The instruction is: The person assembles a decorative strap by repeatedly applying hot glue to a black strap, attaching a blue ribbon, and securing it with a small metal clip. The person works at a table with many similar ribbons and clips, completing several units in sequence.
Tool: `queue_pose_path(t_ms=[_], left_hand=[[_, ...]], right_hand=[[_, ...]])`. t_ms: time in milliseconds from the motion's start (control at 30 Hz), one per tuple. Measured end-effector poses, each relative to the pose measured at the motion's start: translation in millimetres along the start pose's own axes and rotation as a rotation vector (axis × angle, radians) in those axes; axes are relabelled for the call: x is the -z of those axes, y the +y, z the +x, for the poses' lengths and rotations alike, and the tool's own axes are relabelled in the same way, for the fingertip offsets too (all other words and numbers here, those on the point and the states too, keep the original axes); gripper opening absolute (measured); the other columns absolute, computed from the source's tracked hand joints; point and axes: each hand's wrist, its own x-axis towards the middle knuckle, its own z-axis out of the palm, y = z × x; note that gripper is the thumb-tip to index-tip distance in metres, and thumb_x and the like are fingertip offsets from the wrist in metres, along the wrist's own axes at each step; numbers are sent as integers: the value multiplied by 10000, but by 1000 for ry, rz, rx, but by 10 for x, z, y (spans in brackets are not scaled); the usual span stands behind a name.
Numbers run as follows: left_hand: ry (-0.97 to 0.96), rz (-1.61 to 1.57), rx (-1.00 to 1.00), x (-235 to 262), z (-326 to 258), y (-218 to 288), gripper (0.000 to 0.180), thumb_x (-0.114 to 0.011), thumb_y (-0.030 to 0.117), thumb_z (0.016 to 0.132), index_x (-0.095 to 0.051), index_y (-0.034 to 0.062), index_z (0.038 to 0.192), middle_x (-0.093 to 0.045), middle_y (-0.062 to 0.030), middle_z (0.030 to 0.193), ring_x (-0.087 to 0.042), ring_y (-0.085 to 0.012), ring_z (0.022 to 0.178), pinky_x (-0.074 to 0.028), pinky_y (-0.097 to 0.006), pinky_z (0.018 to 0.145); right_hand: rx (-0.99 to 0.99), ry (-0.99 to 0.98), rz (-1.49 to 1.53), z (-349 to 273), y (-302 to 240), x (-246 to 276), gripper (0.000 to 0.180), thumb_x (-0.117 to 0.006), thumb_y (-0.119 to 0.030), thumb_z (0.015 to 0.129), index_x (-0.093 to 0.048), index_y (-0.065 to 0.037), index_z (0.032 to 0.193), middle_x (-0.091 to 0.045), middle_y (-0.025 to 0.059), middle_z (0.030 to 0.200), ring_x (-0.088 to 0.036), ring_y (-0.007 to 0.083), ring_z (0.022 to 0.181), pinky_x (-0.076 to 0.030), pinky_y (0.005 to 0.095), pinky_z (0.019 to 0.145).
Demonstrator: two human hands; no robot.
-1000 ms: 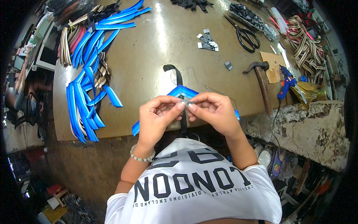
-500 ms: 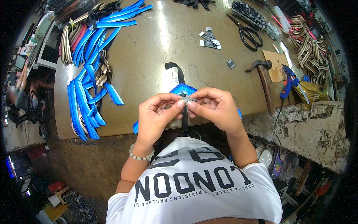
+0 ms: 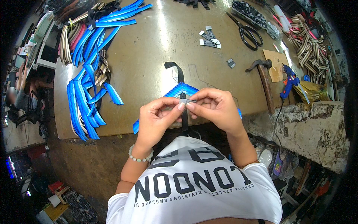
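Note:
My left hand point(image 3: 161, 115) and my right hand point(image 3: 213, 108) meet near the table's front edge, fingertips almost touching. Between their thumbs and forefingers they pinch a small grey folded tab point(image 3: 184, 101), dark at its right end. Its exact kind is too small to tell. Beneath the hands lies a blue striped strap point(image 3: 182, 88), bent to a peak, its two ends showing beyond my wrists. A narrow black strap point(image 3: 180, 73) runs from above that peak down under my fingers to the table edge.
Blue striped straps point(image 3: 80, 100) pile up on the left. Small black-and-white labels point(image 3: 210, 39), a dark square piece point(image 3: 231, 63), scissors point(image 3: 249, 36), a hammer point(image 3: 265, 84) and a blue glue gun point(image 3: 289, 82) lie to the right. Striped straps point(image 3: 307, 48) heap up at far right.
My left hand has shifted very slightly, and more of the grey tab's face shows between my fingertips. The straps and tools stay where they were.

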Motion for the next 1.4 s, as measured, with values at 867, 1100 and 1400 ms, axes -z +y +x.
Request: queue_pose_path(t_ms=[867, 1100, 1400], left_hand=[[88, 880, -167, -51, 558, -177, 278, -724, 201, 887, -662, -60, 813, -647, -148, 681, -585, -174, 588, -476, -323, 582], [108, 778, -139, -7, 591, -200, 252, -740, 139, 875, -537, -9, 883, -574, -88, 643, -542, -141, 571, -459, -297, 552], [17, 722, -340, 130, 338, -253, 184, -730, 43, 834, -617, 25, 977, -565, -63, 877, -538, -156, 642, -470, -284, 600]], right_hand=[[-111, 144, -642, 463, 166, 242, 251, -710, -179, 884, -626, 26, 767, -627, 82, 574, -601, 132, 465, -464, 290, 454], [-115, 126, -668, 490, 164, 246, 255, -710, -187, 883, -626, 19, 760, -627, 97, 561, -608, 150, 459, -458, 301, 451], [-69, 157, -809, 506, 199, 250, 251, -747, -215, 818, -643, 3, 750, -651, 144, 638, -655, 267, 582, -506, 376, 574]])
